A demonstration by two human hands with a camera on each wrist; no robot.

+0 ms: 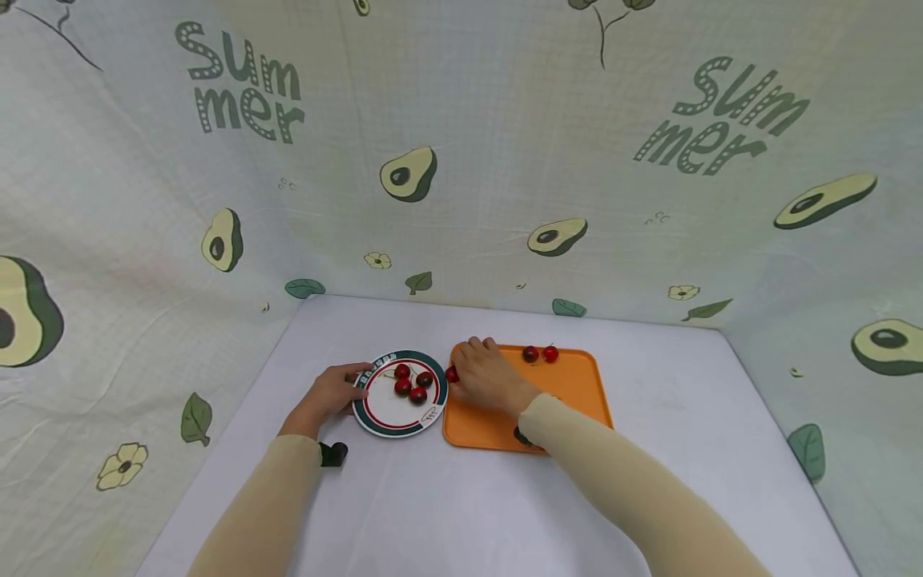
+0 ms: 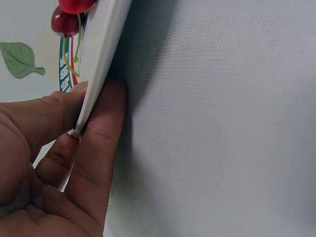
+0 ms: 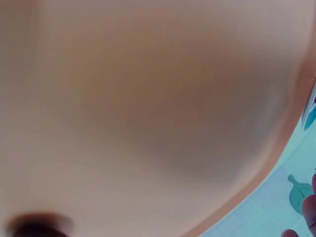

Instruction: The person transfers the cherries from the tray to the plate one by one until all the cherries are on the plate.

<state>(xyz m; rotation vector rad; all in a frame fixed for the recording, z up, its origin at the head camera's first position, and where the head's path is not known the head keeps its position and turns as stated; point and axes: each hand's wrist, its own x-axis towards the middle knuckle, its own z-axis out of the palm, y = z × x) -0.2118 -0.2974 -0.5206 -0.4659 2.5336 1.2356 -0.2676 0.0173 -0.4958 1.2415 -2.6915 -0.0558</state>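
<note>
My left hand (image 1: 333, 394) holds the left rim of a round white plate (image 1: 385, 417) with a green band. In the left wrist view the thumb lies on the rim and fingers are beneath it, with the plate tilted in that view. Several dark red cherries (image 1: 402, 387) lie on the plate, and green stems show on them. My right hand (image 1: 490, 375) is over the left part of an orange tray (image 1: 469, 429), its fingers curled at a red cherry (image 1: 451, 374) beside the plate's right rim. The right wrist view shows only some fingertips (image 3: 310, 212), and no grip.
Two more cherries (image 1: 541, 353) lie at the tray's far edge. A black wrist device (image 1: 333, 454) sits by the left sleeve. The white table (image 1: 404, 513) meets a cloth (image 1: 476, 160) printed with avocados at its back and sides. A blurred tan surface fills most of the right wrist view.
</note>
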